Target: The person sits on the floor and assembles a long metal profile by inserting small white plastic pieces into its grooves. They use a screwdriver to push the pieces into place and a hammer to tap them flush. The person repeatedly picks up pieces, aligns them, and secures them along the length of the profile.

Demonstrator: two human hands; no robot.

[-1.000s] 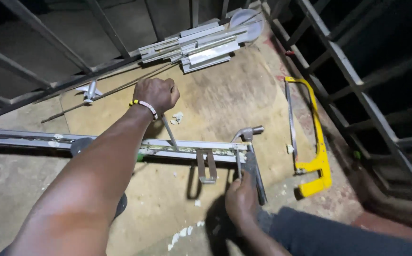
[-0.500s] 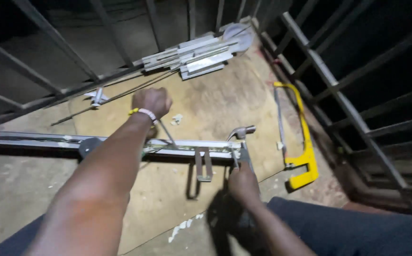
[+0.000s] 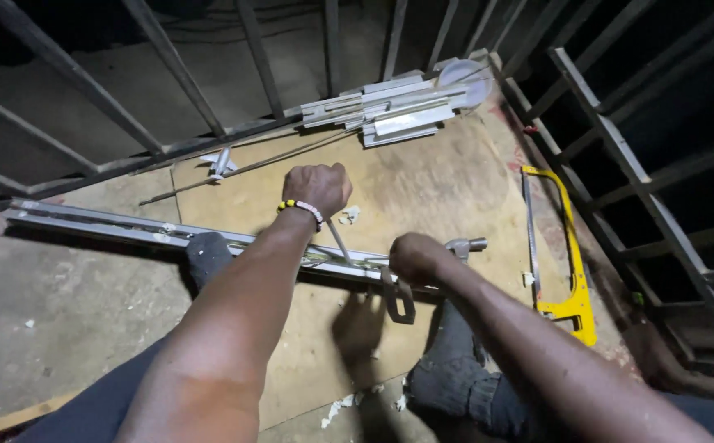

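A long aluminium rail [image 3: 127, 231] is laid across the plywood board [image 3: 431, 197] from the left edge of the frame to its centre, with a dark-socked foot [image 3: 208, 256] set upon it. A small metal bracket [image 3: 219, 162] is seen in the upper left, beside a thin rod [image 3: 250, 166]. At centre, the left hand [image 3: 316, 187], banded by a beaded bracelet [image 3: 301, 207], is clenched around a thin metal tool [image 3: 339, 240] whose tip meets the rail. Just right of it, the right hand [image 3: 416, 257] is closed around the handle of a hammer [image 3: 465, 245], its head lying at the rail's end. A stack of aluminium offcuts [image 3: 390, 111] is placed at top centre. A yellow hacksaw [image 3: 566, 271] is laid at the right, well apart from both hands.
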